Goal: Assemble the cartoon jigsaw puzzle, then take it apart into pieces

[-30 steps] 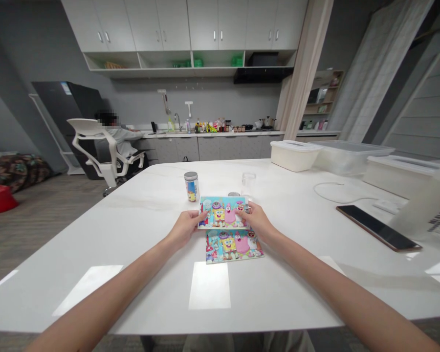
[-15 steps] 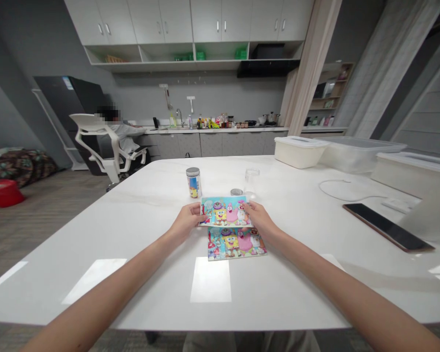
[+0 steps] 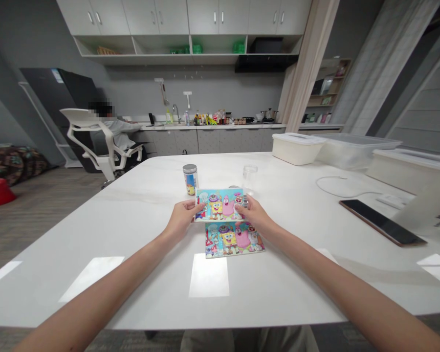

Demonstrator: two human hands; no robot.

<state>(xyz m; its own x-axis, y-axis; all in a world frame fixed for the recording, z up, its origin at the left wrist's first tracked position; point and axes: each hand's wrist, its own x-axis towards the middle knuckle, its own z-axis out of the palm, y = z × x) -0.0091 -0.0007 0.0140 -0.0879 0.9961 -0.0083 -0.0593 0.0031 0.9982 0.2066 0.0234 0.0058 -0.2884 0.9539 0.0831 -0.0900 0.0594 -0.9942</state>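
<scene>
Raised a little above the table, a cartoon picture card (image 3: 222, 204) is held by its two short ends. My left hand (image 3: 181, 218) grips its left end, thumb on the front. At the right end my right hand (image 3: 254, 213) pinches it the same way, and a strip of barcode shows beside those fingers. Below and partly behind the card lies a flat panel (image 3: 234, 240) with the same cartoon print. A clear jar with a grey lid and cartoon label (image 3: 190, 180) stands behind my left hand. Beyond the card are a lidless clear jar (image 3: 250, 178) and a mostly hidden grey lid (image 3: 235, 187).
On the right of the white table (image 3: 139, 288) lie a phone (image 3: 381, 222) and a white cable (image 3: 330, 188). Lidded plastic boxes (image 3: 297, 149) stand at the back right. A person (image 3: 115, 129) sits in a white chair (image 3: 78, 117) at the far left.
Both hands have brought the card slightly left, and it now covers more of the grey lid. The panel below stays on the table. The whole view has shifted a little.
</scene>
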